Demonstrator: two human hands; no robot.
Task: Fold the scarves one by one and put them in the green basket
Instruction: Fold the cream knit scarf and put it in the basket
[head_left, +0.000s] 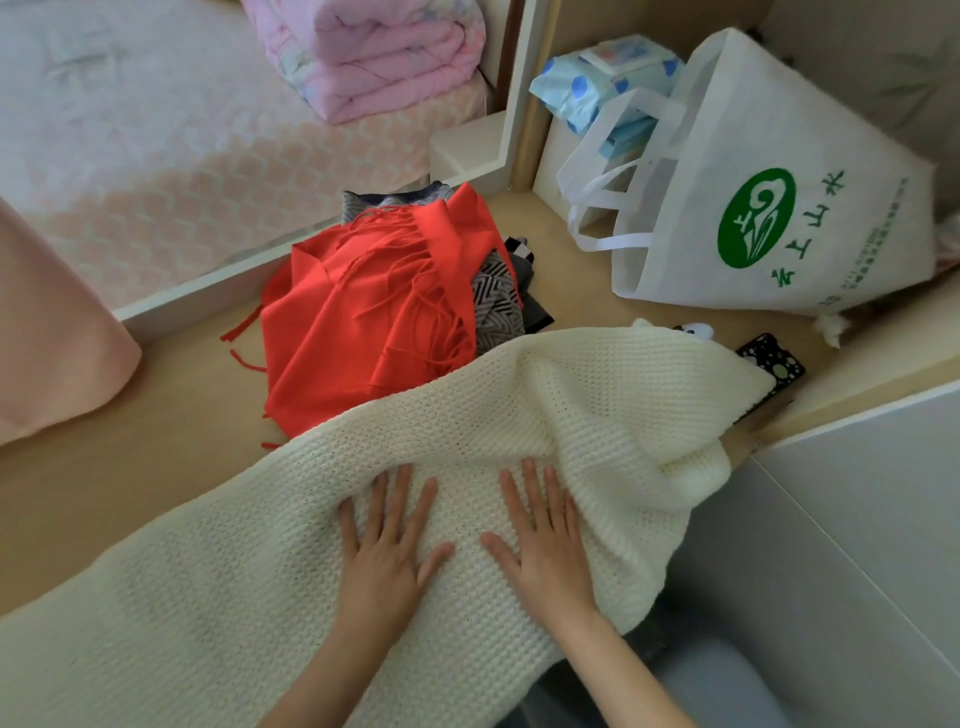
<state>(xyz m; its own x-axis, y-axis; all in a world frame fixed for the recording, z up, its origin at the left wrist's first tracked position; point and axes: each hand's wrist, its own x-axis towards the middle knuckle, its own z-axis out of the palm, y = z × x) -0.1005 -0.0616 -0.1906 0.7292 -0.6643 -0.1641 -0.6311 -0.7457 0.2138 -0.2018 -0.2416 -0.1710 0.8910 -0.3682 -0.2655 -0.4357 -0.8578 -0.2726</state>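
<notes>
Two hands flat on one scarf. The cream scarf (363, 519) lies spread across the surface (130, 467) right in front of the person, long axis running from near-left up toward far-right. The left hand (387, 551) and right hand (540, 551) rest side by side near the middle of it, palms down, fingers (402, 493) splayed and gripping nothing, just pressing the knit.

Left of the hands the scarf lies fairly smooth, running off the lower-left edge of view. Right of them it rucks into a ridge, and the far-right end droops over the surface's edge. That bunched end lies right of and beyond the right hand, so the right hand is nearer to it; the flat end belongs to the left.

Judgement: this is smoothing ahead of a first fold. The fold likely wants one end carried along the long axis onto the other, and the rumpled right side needs flattening first.

A red scarf (363, 322) with a fringe waits in a heap beyond, touching the cream one's far edge, with a zigzag scarf (496, 306) partly under it. White bag (779, 182) far right; phone (769, 364) just beside the scarf's far end.

No green basket in view, so cannot tell which way the folded scarf must travel.
</notes>
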